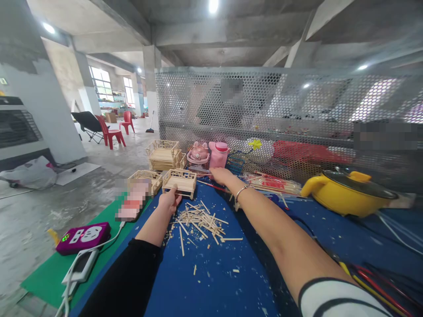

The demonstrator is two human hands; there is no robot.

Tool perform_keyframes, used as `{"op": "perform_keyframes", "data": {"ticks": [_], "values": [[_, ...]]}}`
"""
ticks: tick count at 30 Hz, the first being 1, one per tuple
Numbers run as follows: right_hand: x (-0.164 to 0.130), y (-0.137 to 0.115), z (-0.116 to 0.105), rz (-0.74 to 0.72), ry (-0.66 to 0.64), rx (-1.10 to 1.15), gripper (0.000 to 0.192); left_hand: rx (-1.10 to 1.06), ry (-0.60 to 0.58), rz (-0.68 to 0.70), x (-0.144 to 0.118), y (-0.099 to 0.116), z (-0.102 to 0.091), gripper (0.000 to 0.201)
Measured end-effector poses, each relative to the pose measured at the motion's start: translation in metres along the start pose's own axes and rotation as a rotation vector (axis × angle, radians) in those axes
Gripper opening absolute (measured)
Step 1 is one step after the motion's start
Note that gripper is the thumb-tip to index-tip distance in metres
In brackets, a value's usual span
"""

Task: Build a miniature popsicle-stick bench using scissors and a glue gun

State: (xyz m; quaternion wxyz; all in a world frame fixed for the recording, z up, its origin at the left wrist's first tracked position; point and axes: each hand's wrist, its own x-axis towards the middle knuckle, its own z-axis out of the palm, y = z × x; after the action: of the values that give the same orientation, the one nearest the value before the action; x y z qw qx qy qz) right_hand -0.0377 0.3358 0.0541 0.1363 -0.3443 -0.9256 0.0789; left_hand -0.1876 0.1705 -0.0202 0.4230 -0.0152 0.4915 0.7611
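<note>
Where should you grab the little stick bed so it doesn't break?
Best by a solid corner of its frame, coming from the near side. The little stick bed stands upright on the blue table, with thin railings on top that look fragile. The left hand already pinches its near lower edge. The right hand reaches beyond it, towards the pink toys.

Both arms are stretched forward; the left hand is curled closed, the right hand flattened (bracelet at wrist).

No lettering, label, brand or number can be read anywhere — all print is too small or blurred.
</note>
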Motion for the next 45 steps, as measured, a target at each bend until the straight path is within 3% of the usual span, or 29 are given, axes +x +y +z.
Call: {"op": "perform_keyframes", "data": {"ticks": [3, 8, 12, 16, 22, 28, 30, 32, 34, 36, 38, 40, 42, 43, 45], "values": [[-0.007, 0.011, -0.011, 0.037, -0.076, -0.171, 0.02, 0.037, 0.008, 0.01, 0.001, 0.0, -0.004, 0.015], [-0.023, 0.044, -0.051, 0.106, -0.137, -0.336, 0.037, 0.093, -0.009, -0.015, 0.001, 0.0, -0.008, 0.021], [-0.047, 0.073, -0.073, 0.176, -0.191, -0.344, 0.054, 0.092, -0.004, -0.013, -0.002, -0.001, -0.005, 0.019], [-0.071, 0.083, -0.082, 0.198, -0.14, -0.286, 0.07, 0.132, 0.008, 0.013, -0.004, -0.004, -0.005, 0.015], [-0.118, 0.075, -0.103, 0.12, 0.009, -0.233, 0.048, 0.373, -0.003, 0.049, -0.009, 0.002, -0.014, 0.018], [-0.209, 0.039, -0.109, -0.074, 0.268, -0.245, 0.032, 0.744, 0.044, 0.166, -0.014, 0.016, -0.023, 0.03], [-0.245, 0.022, -0.107, -0.133, 0.308, -0.262, 0.029, 0.965, 0.069, 0.291, -0.021, 0.022, -0.024, 0.036], [-0.279, 0.009, -0.102, -0.182, 0.328, -0.232, 0.027, 1.269, 0.11, 0.511, -0.036, 0.027, -0.022, 0.042], [-0.311, 0.0, -0.095, -0.196, 0.315, -0.181, 0.026, 1.458, 0.137, 0.742, -0.057, 0.028, -0.015, 0.045], [-0.337, -0.005, -0.085, -0.203, 0.3, -0.118, 0.026, 1.431, 0.104, 0.92, -0.079, 0.024, -0.002, 0.043], [-0.354, -0.007, -0.074, -0.211, 0.27, -0.058, 0.027, 1.341, 0.004, 1.003, -0.097, 0.013, 0.016, 0.036], [-0.363, -0.007, -0.062, -0.226, 0.256, -0.011, 0.029, 1.195, -0.233, 0.944, -0.103, -0.002, 0.04, 0.02], [-0.365, -0.005, -0.051, -0.241, 0.259, 0.027, 0.03, 1.01, -0.454, 0.724, -0.097, -0.02, 0.067, 0.008], [-0.366, -0.005, -0.046, -0.246, 0.26, 0.044, 0.031, 0.927, -0.493, 0.578, -0.09, -0.028, 0.08, 0.014], [-0.368, -0.003, -0.04, -0.238, 0.259, 0.076, 0.033, 0.895, -0.499, 0.475, -0.072, -0.041, 0.106, 0.015]]}}
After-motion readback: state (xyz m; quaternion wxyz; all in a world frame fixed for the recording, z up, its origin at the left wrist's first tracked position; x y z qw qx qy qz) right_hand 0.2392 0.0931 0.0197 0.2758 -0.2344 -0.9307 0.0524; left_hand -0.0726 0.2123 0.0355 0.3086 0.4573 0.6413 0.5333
